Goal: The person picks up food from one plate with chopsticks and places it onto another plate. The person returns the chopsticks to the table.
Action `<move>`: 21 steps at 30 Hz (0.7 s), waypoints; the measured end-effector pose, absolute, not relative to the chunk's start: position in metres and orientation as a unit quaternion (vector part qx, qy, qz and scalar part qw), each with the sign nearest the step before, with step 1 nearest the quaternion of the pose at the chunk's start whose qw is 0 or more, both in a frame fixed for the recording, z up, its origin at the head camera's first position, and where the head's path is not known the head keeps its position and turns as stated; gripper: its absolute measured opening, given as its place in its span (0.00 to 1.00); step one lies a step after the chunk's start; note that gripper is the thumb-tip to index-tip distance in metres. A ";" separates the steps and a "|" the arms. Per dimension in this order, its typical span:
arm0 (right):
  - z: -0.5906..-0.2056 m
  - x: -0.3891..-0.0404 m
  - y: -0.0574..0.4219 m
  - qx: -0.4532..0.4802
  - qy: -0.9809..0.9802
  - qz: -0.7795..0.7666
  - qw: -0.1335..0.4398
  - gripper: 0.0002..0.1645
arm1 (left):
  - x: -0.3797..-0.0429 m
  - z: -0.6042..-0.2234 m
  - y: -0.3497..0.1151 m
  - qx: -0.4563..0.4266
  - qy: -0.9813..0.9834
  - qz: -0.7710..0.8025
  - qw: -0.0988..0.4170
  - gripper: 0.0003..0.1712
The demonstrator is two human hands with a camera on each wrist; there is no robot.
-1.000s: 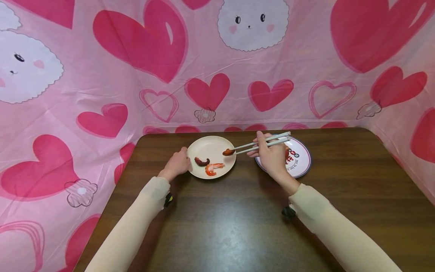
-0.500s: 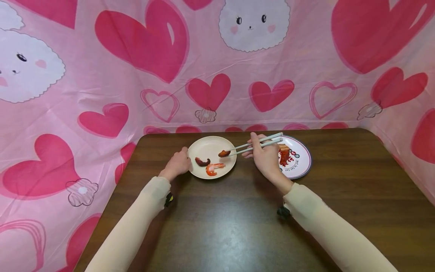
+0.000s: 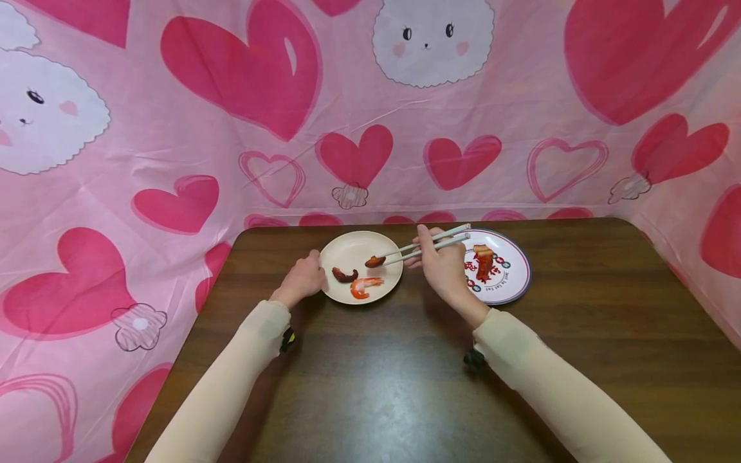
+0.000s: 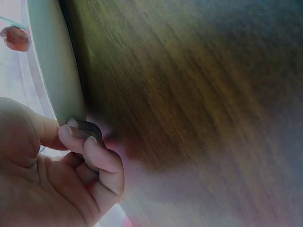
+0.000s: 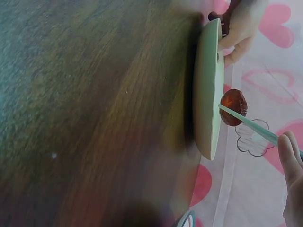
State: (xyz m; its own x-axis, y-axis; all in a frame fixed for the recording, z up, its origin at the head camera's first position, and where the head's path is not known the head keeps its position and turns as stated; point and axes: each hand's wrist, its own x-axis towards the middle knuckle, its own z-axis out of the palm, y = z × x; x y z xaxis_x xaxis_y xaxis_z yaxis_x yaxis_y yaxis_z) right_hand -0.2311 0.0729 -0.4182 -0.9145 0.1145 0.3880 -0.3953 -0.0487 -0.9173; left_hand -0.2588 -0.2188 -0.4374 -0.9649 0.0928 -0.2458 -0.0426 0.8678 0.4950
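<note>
My left hand (image 3: 303, 278) pinches the left rim of a round cream plate (image 3: 359, 243), thumb above and curled fingers beneath in the left wrist view. My right hand (image 3: 444, 267) holds pale green chopsticks (image 3: 454, 231). Their tips grip a glossy reddish-brown piece of food (image 5: 233, 108), which hangs above the right half of that plate. On the plate lie an orange shrimp (image 3: 360, 289) and a dark red curl (image 3: 344, 276) resembling an octopus tentacle. In the right wrist view, the held piece appears just over the plate's rim.
Right of the cream plate stands a white plate (image 3: 519, 273) with a blue rim and red print. A strip of meat (image 3: 484, 263), resembling pork belly, lies on it. The brown wooden table (image 3: 370, 386) meets a pink heart-patterned cloth (image 3: 405, 109) at the back.
My right hand has moved left, carrying the food piece in the chopsticks further in over the cream plate. More of the white plate shows. The left hand stays at the rim.
</note>
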 end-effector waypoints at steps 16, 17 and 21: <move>-0.418 -0.232 0.066 0.096 -0.687 0.703 0.158 0.24 | -0.258 -0.434 -0.217 0.016 0.959 0.252 0.128 0.21; -0.419 -0.232 0.066 0.097 -0.686 0.703 0.160 0.24 | -0.258 -0.435 -0.218 0.016 0.959 0.252 0.128 0.21; -0.422 -0.234 0.063 0.087 -0.687 0.705 0.155 0.24 | -0.258 -0.436 -0.217 0.015 0.960 0.249 0.126 0.21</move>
State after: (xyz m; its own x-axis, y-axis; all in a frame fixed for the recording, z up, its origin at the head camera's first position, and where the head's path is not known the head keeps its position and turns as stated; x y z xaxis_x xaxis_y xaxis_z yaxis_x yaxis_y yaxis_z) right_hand -0.2343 0.0630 -0.4221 -0.9371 0.0990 0.3349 -0.3373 -0.0087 -0.9414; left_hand -0.2582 -0.2173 -0.4356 -0.9676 0.0914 -0.2353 -0.0346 0.8752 0.4825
